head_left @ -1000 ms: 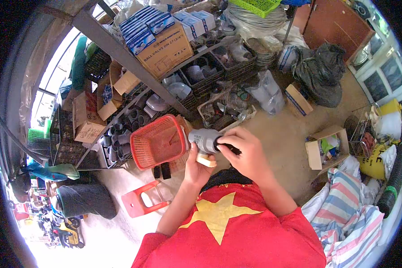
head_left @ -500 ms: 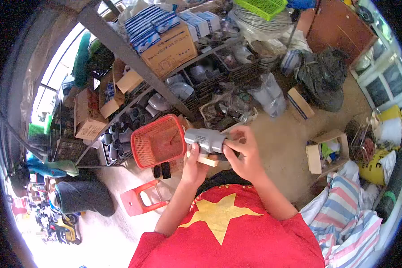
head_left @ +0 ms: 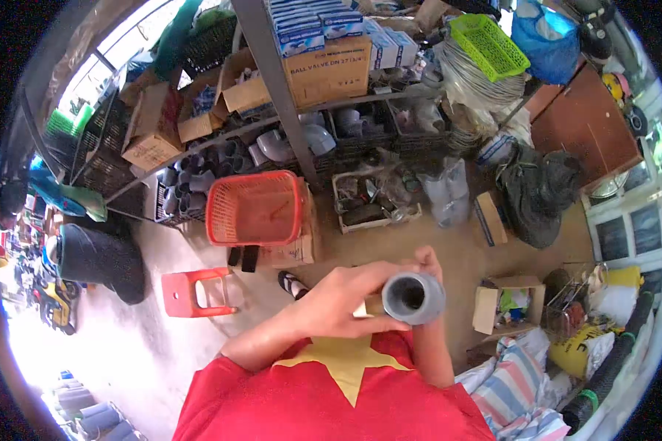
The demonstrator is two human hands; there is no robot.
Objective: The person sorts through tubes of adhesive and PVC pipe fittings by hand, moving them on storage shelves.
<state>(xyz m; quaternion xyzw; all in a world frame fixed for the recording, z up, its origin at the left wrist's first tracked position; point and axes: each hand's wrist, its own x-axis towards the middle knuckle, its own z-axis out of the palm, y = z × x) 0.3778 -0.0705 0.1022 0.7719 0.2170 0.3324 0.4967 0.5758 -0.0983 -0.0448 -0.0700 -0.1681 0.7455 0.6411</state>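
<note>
A grey plastic pipe fitting [head_left: 413,298] is held in front of the chest, its round open end facing the camera. My left hand [head_left: 349,298] is wrapped round its left side, thumb below and fingers above. A pale yellowish piece [head_left: 369,306] shows between that hand and the fitting. Behind the fitting, on its right, my right hand [head_left: 430,268] has its fingers against it, partly hidden by the grey rim.
An empty red basket [head_left: 254,209] rests on a carton beyond my left arm, near a red stool [head_left: 197,292]. Shelves with crates of grey fittings [head_left: 191,187] run behind. An open carton [head_left: 509,305] and striped sacks [head_left: 518,382] lie at right.
The fitting has turned from lying sideways to pointing its open end at the camera and has moved right and down. My left hand has moved right with it. The view has shifted.
</note>
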